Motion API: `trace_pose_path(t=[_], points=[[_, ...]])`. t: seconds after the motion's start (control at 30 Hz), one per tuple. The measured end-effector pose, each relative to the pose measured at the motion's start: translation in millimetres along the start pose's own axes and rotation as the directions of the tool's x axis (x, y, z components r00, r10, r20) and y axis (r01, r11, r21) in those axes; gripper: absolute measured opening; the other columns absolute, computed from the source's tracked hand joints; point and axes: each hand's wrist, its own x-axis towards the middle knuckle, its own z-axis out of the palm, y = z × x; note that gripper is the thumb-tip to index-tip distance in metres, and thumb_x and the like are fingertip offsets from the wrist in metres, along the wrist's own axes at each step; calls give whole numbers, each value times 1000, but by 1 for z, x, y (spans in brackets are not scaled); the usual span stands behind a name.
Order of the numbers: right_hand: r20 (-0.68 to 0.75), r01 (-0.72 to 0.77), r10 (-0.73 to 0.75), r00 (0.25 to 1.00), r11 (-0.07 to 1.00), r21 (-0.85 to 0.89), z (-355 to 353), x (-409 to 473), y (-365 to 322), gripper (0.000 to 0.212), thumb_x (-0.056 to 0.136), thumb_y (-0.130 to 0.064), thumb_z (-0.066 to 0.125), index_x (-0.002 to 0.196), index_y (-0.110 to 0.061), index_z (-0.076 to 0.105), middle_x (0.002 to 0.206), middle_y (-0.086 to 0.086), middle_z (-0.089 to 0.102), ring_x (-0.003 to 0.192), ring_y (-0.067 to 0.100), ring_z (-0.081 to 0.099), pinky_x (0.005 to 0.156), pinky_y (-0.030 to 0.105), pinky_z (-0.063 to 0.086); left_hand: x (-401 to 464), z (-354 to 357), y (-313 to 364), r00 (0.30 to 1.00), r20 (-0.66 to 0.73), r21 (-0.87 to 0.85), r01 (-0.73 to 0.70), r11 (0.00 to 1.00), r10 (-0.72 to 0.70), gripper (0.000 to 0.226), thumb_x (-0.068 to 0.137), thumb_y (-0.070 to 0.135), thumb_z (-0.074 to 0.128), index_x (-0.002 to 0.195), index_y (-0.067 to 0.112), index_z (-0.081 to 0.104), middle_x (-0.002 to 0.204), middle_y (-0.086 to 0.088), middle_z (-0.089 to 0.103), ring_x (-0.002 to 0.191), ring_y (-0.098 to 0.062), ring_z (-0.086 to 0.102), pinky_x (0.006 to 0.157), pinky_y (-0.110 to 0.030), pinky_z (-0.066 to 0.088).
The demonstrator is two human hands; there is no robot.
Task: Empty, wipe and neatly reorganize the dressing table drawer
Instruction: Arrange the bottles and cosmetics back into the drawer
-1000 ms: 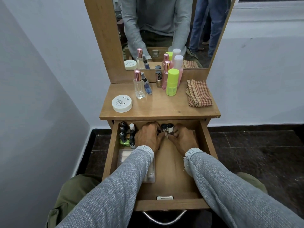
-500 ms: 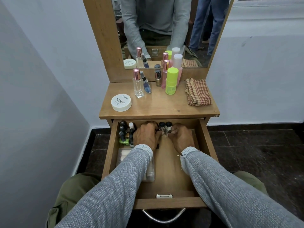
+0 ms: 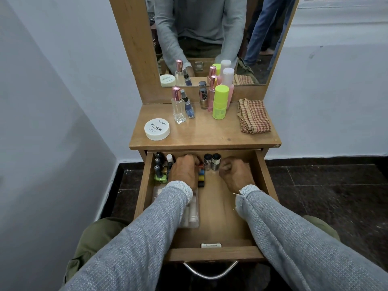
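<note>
The fingertips of the left hand are buried among small bottles so the grip can't be made out, the right hand is seen only from the back, and the clear packet is half covered by a sleeve.

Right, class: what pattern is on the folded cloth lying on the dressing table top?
The folded cloth is checked in red-brown and beige, clearest in the head view.

Seven bottles on top, one white tub, one cloth
</note>
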Motion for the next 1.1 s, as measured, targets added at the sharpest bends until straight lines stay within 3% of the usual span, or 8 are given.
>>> trace_pose_path(t=[0.2, 0.33, 0.5, 0.63, 0.77, 0.9, 1.0, 1.1], points=[[-42, 189, -193, 980, 979, -71, -22, -19, -9, 6, 85, -15, 65, 89, -11, 66, 83, 0, 67, 79, 17, 64, 80, 35, 55, -12, -34, 4, 998, -9, -105, -65, 992, 65, 10, 90, 20, 63, 84, 28, 65, 91, 2, 71, 83, -19, 67, 78, -37, 56], [-63, 361, -384, 921, 903, -234, -38, -31, -27, 11, 86, -28, 63, 80, -19, 65, 72, -7, 65, 66, 11, 61, 67, 37, 56, -15, -69, 20, 965, -154, 11, -212, 977, 211, 14, 91, 39, 59, 85, 28, 67, 81, 8, 69, 70, -11, 60, 60, -25, 47], [-149, 492, -553, 820, 813, -312, -60, -21, -65, 14, 89, -32, 59, 80, -22, 60, 70, -9, 58, 63, 9, 54, 59, 30, 50, 14, -109, 55, 885, -321, 146, -306, 941, 338, 13, 94, 30, 58, 93, 21, 67, 85, 5, 68, 73, -15, 61, 57, -24, 45], [-186, 495, -574, 798, 799, -342, -65, 7, -85, 13, 88, -29, 58, 89, -17, 64, 84, -2, 61, 74, 15, 57, 66, 34, 51, 43, -124, 73, 829, -356, 288, -342, 895, 431, 12, 94, 23, 53, 97, 19, 64, 96, 0, 66, 85, -20, 59, 71, -36, 53], [-110, 417, -511, 852, 790, -449, -57, 29, -88, 24, 87, -28, 57, 106, -15, 65, 103, 6, 60, 91, 25, 59, 78, 37, 52, 72, -123, 79, 717, -377, 527, -355, 772, 587, 18, 91, 19, 54, 106, 21, 64, 112, 0, 65, 109, -24, 51, 91, -38, 37], [-171, 428, -601, 781, 714, -555, -46, 31, -81, 23, 89, -26, 52, 90, -9, 68, 91, 8, 57, 81, 22, 52, 66, 28, 39, 95, -125, 84, 835, -214, 600, -297, 743, 507, 20, 89, 17, 57, 109, 21, 61, 110, -3, 65, 110, -25, 52, 100, -42, 30], [-207, 423, -611, 764, 717, -553, -45, 30, -78, 23, 91, -26, 53, 87, -9, 68, 88, 6, 57, 80, 21, 50, 66, 26, 33, 107, -125, 92, 861, -150, 620, -302, 724, 487, 19, 91, 16, 53, 109, 19, 60, 104, -5, 66, 105, -27, 55, 99, -45, 31], [-197, 436, -619, 760, 711, -552, -45, 29, -77, 22, 91, -26, 53, 88, -10, 67, 89, 6, 57, 83, 21, 50, 68, 28, 37, 114, -123, 98, 884, -120, 620, -289, 730, 452, 24, 92, 16, 50, 114, 21, 61, 106, -7, 66, 106, -27, 56, 101, -46, 29]])
